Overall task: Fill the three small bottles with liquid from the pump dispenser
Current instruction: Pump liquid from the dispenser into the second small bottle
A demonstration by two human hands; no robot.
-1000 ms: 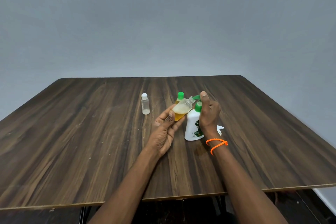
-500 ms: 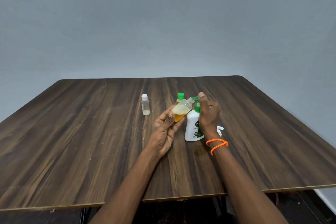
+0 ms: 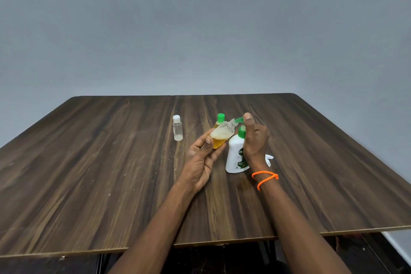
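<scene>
Pump dispenser [image 3: 235, 155], white w/ green pump head, stood upright on the wooden table [image 3: 89, 173], roughly mid-table, a bit right of centre.

Head view: right hand [image 3: 254, 140] was wrapped round the dispenser's upper body from the right side, thumb up top on the green pump head. Green spout pointed left, its tip at the open neck of a small clear bottle [image 3: 222, 134]. That bottle was uncapped, tilted w/ neck up and to the right, meeting the spout. It held amber liquid in the lower part, pale foam above. Left hand [image 3: 202, 160] gripped it from below: thumb across the front, fingers curled behind. So both hands were closed round sth: left on the tilted bottle, right on the dispenser.

Green-capped bottle [image 3: 220, 119] stood just behind the tilted one, mostly hidden by it; what showed of the body looked yellowish, fill level couldn't be told. White-capped bottle [image 3: 177, 128] stood upright further left, well apart from the hands, clear body, a little pale residue at the bottom.

White item [image 3: 269, 159] lay on the table just right of the dispenser, partly hidden behind the right wrist; couldn't tell what it was. Orange bracelet [image 3: 264, 177] looped twice round the right wrist. Grey wall [image 3: 200, 29] behind the table.
</scene>
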